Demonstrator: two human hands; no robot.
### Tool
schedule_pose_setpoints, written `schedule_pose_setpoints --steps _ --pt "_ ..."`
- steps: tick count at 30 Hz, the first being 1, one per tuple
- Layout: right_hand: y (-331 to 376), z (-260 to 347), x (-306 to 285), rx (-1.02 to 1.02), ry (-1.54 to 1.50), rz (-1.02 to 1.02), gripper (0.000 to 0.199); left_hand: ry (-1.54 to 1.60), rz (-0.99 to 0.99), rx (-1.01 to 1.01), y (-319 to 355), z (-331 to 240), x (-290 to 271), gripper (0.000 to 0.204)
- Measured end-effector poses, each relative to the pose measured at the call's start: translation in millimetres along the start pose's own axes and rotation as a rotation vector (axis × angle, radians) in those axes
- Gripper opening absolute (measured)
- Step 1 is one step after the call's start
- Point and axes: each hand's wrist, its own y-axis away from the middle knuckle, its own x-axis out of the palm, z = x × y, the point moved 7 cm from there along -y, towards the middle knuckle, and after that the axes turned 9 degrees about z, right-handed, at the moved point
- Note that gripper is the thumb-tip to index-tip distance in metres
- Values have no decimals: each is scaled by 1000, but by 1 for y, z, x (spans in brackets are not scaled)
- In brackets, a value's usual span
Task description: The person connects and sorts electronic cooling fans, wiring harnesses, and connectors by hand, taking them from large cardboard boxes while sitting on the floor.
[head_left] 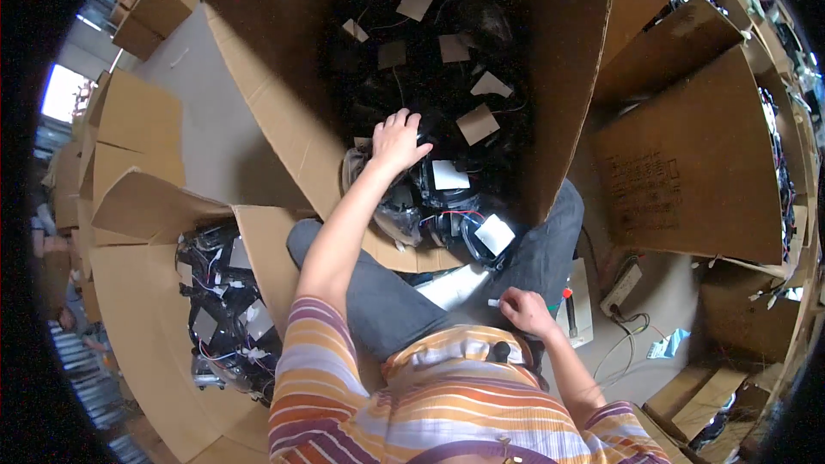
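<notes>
A large cardboard box (275, 112) stands in front of me, holding several black lamp-like units with wires and card pieces. My left hand (397, 144) reaches into it, fingers spread and resting over a dark unit whose shape is lost in shadow. Just below that hand lies a unit with a clear rounded lens (397, 222). Nearer my lap, another black unit carries a bright white card (494, 235) and thin red and blue wires. Low on the right, my right hand (526, 309) is closed, pinching a small white piece (493, 302) above my lap.
At the left, an open carton (146, 292) contains more black wired units (225, 301). Cardboard boxes (687, 155) line the right side. A power strip (620, 290) with cables lies on the floor at the right, near a red-tipped tool (569, 309) and a blue-white wrapper (669, 344).
</notes>
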Motion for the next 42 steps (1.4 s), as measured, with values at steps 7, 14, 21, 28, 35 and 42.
schedule_pose_setpoints --steps 7,14,21,28,35,42 --pt "1 -7 -3 -47 -54 -15 15 -155 -20 -103 -21 16 30 45" --pt "6 -17 -33 -2 -106 -74 15 335 -26 -1 15 25 -73 40" --pt "2 3 -37 -100 -112 -84 13 1113 588 -352 74 53 36 30" --pt "-3 5 -23 -71 -80 -49 13 279 -45 -73 53 30 -18 37" --pt "13 24 -33 -93 -98 -35 13 -166 215 -194 -29 5 18 35" --pt "54 51 -59 -96 -342 103 10 113 367 -238 -32 30 48 23"
